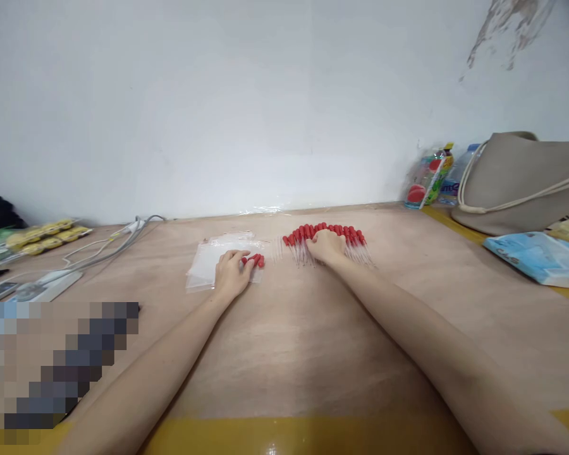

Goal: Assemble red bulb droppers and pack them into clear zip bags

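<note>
My left hand (231, 275) rests over clear plastic bags (203, 266), fingers curled. Short red dropper bulbs (260, 261) lie at its thumb and fingertips, one seemingly pinched between them. To the right, a few thin clear tubes (277, 249) lie side by side without red ends. Droppers with red bulbs and thin clear stems (299, 251) form a fanned row, bulbs toward the wall. Over the middle of this row is my right hand (327, 245), its fingers closed downward among the droppers. What those fingers hold is hidden by the hand.
Cables and a power strip (52, 287) lie at left, near a yellow-packed tray (50, 237). A blurred-out patch (66, 366) covers the near left. Bottles (427, 177), a grey bag (521, 183) and a blue wipes pack (535, 258) stand or lie at right. A white wall (218, 114) bounds the table.
</note>
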Tool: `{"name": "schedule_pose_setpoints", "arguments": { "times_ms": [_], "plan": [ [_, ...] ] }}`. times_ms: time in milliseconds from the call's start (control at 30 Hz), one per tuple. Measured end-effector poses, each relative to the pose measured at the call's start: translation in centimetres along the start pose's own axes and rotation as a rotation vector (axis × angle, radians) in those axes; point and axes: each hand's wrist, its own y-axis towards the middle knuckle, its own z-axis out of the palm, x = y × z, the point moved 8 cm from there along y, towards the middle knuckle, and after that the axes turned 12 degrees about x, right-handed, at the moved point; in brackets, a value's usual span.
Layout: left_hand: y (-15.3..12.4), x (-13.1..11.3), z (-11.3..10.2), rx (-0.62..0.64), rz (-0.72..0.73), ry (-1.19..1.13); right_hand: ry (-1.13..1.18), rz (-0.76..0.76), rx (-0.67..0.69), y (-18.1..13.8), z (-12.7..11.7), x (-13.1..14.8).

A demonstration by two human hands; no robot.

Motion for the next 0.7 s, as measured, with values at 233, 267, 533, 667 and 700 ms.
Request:
{"name": "schedule_pose_setpoints", "arguments": {
  "times_ms": [233, 267, 533, 667, 700],
  "plan": [
    [0.0, -0.4, 0.7, 0.135, 0.001, 0.046, -0.041, 0.003, -0.014, 0.5, 0.2, 0.2],
    [-0.1, -0.5, 0.7, 0.139, 0.002, 0.047, -0.047, -0.012, -0.03, 0.3, 0.0, 0.4],
    [-0.4, -1.2, 0.8, 0.11, 0.029, 0.05, -0.12, -0.461, -0.097, -3.1, 1.0, 6.0],
    [-0.5, -1.3, 0.8, 0.096, 0.038, 0.049, -0.234, -0.645, -0.094, -4.4, 2.5, 8.3],
    [-0.5, -1.3, 0.8, 0.094, 0.038, 0.049, -0.248, -0.66, -0.078, -4.4, 2.9, 8.4]
  ]
}}
